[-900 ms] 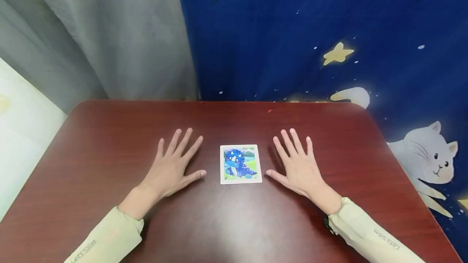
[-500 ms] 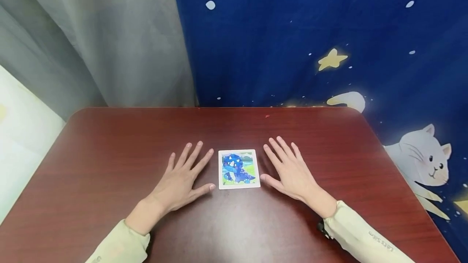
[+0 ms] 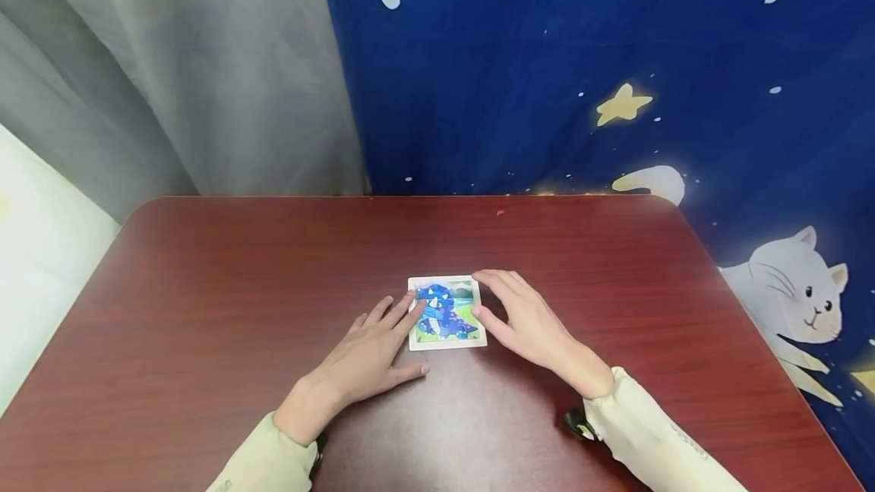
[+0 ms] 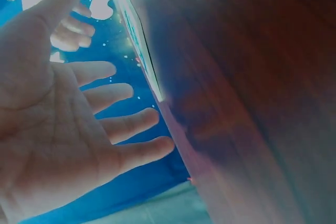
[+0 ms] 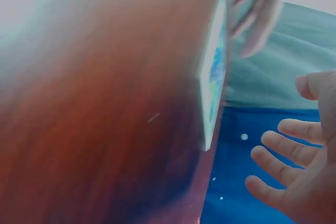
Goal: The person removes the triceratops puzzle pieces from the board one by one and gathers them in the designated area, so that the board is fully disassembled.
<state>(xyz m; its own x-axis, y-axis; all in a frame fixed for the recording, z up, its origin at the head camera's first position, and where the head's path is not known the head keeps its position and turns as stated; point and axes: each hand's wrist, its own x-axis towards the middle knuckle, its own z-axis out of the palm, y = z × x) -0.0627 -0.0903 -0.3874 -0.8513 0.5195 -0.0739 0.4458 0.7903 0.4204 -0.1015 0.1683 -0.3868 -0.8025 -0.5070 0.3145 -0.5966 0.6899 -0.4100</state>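
Note:
A square puzzle board [image 3: 447, 319] with a white border and a blue horned dinosaur picture lies flat on the table. My left hand [image 3: 362, 359] reaches over its left edge, fingers spread and fairly straight, covering a little of the picture. At the right edge hovers my right hand [image 3: 532, 323], its thumb and fingers slightly bent. The left wrist view shows the left palm [image 4: 58, 124] with nothing in it and a gap from the board [image 4: 138, 38]. Likewise, the right wrist view has the right hand [image 5: 304, 166] apart from the board [image 5: 213, 80].
The reddish-brown wooden table [image 3: 239, 264] has rounded far corners. Behind it hang a grey curtain [image 3: 260, 74] and a blue curtain [image 3: 492, 67] with stars and a cat. A small red speck [image 3: 500, 212] lies near the far edge.
Both hands have moved inward from either side to the board. The left fingers now overlap its left edge in the head view, and the right fingers have bent slightly at its right edge.

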